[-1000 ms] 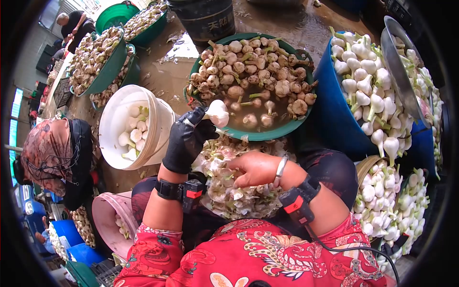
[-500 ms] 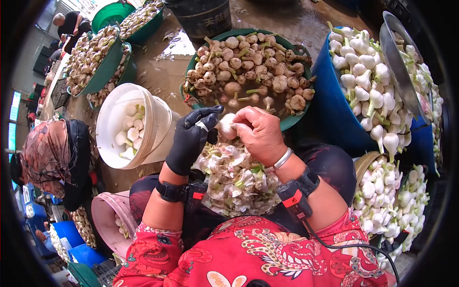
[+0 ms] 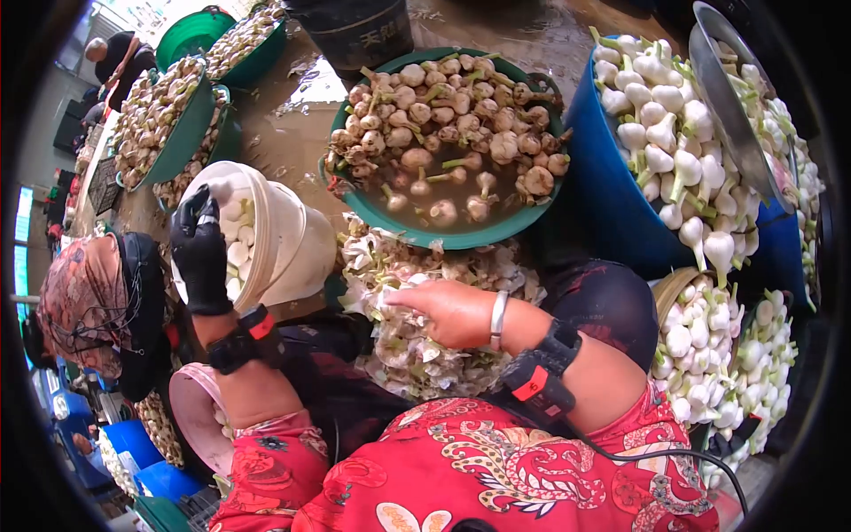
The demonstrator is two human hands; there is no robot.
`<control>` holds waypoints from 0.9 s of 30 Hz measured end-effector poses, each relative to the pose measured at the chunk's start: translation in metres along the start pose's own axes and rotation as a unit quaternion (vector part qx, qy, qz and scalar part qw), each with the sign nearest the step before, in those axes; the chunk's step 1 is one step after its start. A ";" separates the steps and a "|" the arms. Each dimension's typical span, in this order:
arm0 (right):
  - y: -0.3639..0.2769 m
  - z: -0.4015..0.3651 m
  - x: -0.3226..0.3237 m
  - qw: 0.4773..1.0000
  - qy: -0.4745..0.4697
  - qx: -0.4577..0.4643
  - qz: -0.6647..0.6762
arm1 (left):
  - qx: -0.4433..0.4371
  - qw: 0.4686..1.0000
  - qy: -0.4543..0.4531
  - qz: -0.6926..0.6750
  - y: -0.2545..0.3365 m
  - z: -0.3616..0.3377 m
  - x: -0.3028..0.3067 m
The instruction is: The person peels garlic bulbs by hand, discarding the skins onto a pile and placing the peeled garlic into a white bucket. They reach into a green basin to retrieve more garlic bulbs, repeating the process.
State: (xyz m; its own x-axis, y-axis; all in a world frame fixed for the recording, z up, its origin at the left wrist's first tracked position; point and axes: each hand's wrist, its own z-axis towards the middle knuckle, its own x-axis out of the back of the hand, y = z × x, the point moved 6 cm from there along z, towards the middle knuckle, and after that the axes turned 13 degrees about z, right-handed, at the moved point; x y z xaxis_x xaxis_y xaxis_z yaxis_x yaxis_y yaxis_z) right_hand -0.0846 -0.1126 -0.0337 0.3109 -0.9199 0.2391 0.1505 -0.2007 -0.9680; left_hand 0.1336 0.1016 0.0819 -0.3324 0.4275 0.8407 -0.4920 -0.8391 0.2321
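My left hand (image 3: 199,253), in a black glove, reaches into the mouth of the white bucket (image 3: 310,244). A pale, blurred garlic bulb (image 3: 222,189) shows at its fingertips, above several clean bulbs lying inside. My right hand (image 3: 448,312), bare with a silver bracelet, hovers over a heap of garlic peels (image 3: 425,350) on my lap. Its index finger points left and the other fingers are curled; what the fingertips pinch, if anything, is too small to make out. Beyond the peels stands a green tub (image 3: 461,239) with unpeeled bulbs in murky water.
On the right stands a blue tub (image 3: 589,168) heaped with clean garlic, a metal basin (image 3: 731,115) leaning beside it. A pink bucket (image 3: 191,412) is at lower left. A person in a patterned head covering (image 3: 84,301) sits at my left. A black bucket (image 3: 355,35) stands behind.
My left hand has moved left from the middle to the white bucket with the bulb. My right hand has come away from the bulb and dropped lower, over the peels.
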 end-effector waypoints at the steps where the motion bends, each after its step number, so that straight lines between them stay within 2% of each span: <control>1: -0.007 0.001 0.005 0.996 0.052 0.071 -0.002 | 0.015 1.000 -0.002 -0.007 0.000 -0.001 -0.007; 2: -0.010 0.004 0.009 0.996 0.056 0.069 0.001 | 0.031 0.999 -0.004 -0.015 0.005 -0.003 -0.015; 4: -0.016 0.009 0.026 0.995 0.048 -0.027 0.085 | 0.025 0.983 -0.074 -0.165 0.038 -0.010 -0.068; 5: -0.022 0.007 0.039 0.991 0.112 -0.034 0.063 | -0.065 0.979 -0.130 -0.145 0.077 -0.014 -0.089; 6: -0.026 0.004 0.048 0.991 0.114 -0.037 0.063 | 0.041 0.946 -0.240 -0.214 0.115 -0.027 -0.115; 7: -0.027 0.001 0.057 0.993 0.096 -0.070 -0.003 | -0.033 0.921 -0.279 -0.270 0.125 -0.040 -0.161; 8: -0.025 -0.001 0.065 0.989 0.078 -0.102 -0.071 | 0.024 0.883 -0.378 -0.278 0.133 -0.058 -0.208; 9: -0.023 -0.005 0.073 0.982 0.139 -0.119 -0.039 | -0.045 0.905 -0.399 -0.140 0.146 -0.070 -0.242; 10: -0.027 -0.006 0.074 0.984 0.120 -0.129 -0.036 | -0.142 0.912 -0.378 -0.074 0.158 -0.080 -0.268; 12: -0.024 -0.006 0.064 0.989 0.063 -0.136 -0.013 | -0.140 0.860 -0.490 0.004 0.177 -0.096 -0.312; 14: -0.021 -0.008 0.044 0.992 0.052 -0.097 0.070 | -0.181 0.837 -0.514 0.048 0.190 -0.104 -0.346; 16: -0.016 -0.011 0.047 0.993 0.058 -0.087 0.048 | -0.203 0.833 -0.506 0.091 0.195 -0.110 -0.371; 18: -0.015 -0.009 0.062 0.972 -0.011 -0.229 -0.051 | -0.174 0.784 -0.591 0.077 0.189 -0.116 -0.387; 19: -0.015 -0.008 0.067 0.980 0.011 -0.198 -0.018 | -0.228 0.788 -0.569 0.058 0.189 -0.113 -0.385; 20: -0.012 -0.009 0.065 0.981 0.012 -0.195 -0.018 | -0.228 0.788 -0.568 0.061 0.182 -0.110 -0.382; 21: -0.013 -0.009 0.066 0.986 0.087 -0.140 0.022 | -0.023 0.752 -0.640 -0.157 0.172 -0.110 -0.372; 22: -0.016 -0.010 0.068 0.982 0.161 -0.081 0.061 | 0.184 0.646 -0.646 -0.361 0.165 -0.112 -0.360; 23: -0.011 -0.009 0.069 0.982 0.152 -0.112 0.014 | 0.214 0.623 -0.604 -0.449 0.175 -0.099 -0.329; 24: -0.014 -0.010 0.079 0.971 0.180 -0.151 -0.053 | 0.205 0.609 -0.579 -0.501 0.171 -0.093 -0.312; 26: -0.012 -0.014 0.095 0.937 0.309 -0.144 -0.074 | 0.203 0.573 -0.533 -0.589 0.183 -0.073 -0.241; 27: -0.009 -0.016 0.100 0.924 0.348 -0.160 -0.013 | 0.186 0.556 -0.519 -0.622 0.190 -0.065 -0.208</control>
State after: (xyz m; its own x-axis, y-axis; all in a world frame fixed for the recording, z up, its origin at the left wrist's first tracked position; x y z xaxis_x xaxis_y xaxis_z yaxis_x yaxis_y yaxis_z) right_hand -0.0702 -0.2078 -0.0022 -0.3843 -0.8850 0.2630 -0.1695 -0.2123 -0.9624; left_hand 0.0571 -0.1247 -0.0806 0.8171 0.4925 -0.2998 0.4434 -0.2045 0.8727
